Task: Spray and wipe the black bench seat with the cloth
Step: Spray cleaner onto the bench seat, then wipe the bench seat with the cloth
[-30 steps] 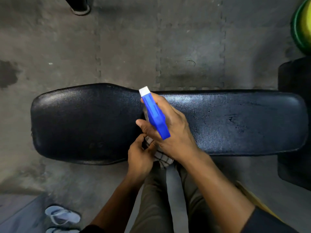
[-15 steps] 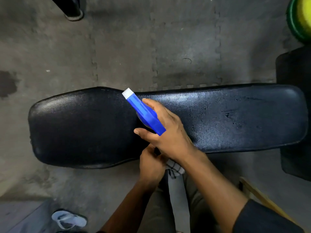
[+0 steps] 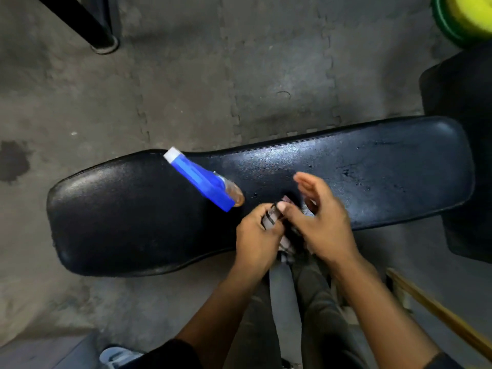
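The black padded bench seat (image 3: pixel 372 177) stretches across the view, its surface speckled with droplets on the right half. A spray bottle with a blue head (image 3: pixel 202 182) stands on the seat's middle, free of both hands. My left hand (image 3: pixel 258 235) is closed on a checked cloth (image 3: pixel 271 219) at the seat's near edge. My right hand (image 3: pixel 322 222) hovers just right of it with fingers spread, its thumb touching the cloth.
Grey interlocking floor mats surround the bench. A black post foot (image 3: pixel 102 45) stands at the top left, a green and yellow disc (image 3: pixel 466 17) at the top right, another black pad (image 3: pixel 463 145) at the right edge, a wooden stick (image 3: pixel 436 307) at the lower right.
My right hand has let go of the spray bottle, which now rests on the seat, and has moved right toward the cloth. My left hand has lifted the cloth onto the seat's edge.
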Available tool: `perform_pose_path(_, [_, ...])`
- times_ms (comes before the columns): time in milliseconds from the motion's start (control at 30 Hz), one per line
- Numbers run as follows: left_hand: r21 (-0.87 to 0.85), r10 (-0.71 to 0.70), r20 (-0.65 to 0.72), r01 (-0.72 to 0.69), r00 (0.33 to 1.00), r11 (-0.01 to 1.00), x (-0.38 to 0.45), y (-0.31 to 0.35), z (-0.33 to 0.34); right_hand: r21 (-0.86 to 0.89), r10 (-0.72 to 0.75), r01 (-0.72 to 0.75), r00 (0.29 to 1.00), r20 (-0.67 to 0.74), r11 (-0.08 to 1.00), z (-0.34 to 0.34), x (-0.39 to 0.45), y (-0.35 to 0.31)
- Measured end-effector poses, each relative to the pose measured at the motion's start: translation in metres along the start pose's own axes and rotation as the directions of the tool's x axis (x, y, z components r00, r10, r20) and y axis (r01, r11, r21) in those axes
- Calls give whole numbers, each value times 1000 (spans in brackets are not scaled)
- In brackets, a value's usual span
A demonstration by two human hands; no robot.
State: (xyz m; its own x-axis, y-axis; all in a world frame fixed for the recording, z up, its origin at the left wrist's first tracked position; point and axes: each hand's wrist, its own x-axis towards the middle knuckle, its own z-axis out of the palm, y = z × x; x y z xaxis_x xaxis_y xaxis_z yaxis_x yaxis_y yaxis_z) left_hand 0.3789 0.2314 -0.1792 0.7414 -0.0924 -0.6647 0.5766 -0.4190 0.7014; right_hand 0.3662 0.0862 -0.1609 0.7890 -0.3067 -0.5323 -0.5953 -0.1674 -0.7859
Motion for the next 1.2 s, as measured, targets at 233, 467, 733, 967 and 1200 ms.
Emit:
perform_pose_path(233, [54,83,83,-88,993,995,17,34,44,293,201,-168,976,-84,941,-61,-6,42])
perform_pose_path(467, [76,114,182,-130,977,989,44,69,101,413,159,-86,976,-147,907,-102,-2,67])
perform_pose_path(733, [390,446,352,-562,823,730,77,116,200,353,241,-73,855,-460,933,-188,29,94])
perform_pose_path(967, [710,480,565,-692,671,131,135,109,267,-455,51,-349,834,-549,819,-234,54,133])
perform_pose_path(1200, [730,581,573,-682,579,-40,159,74,265,-730,-96,-200,935,-341,653,-230,92,173])
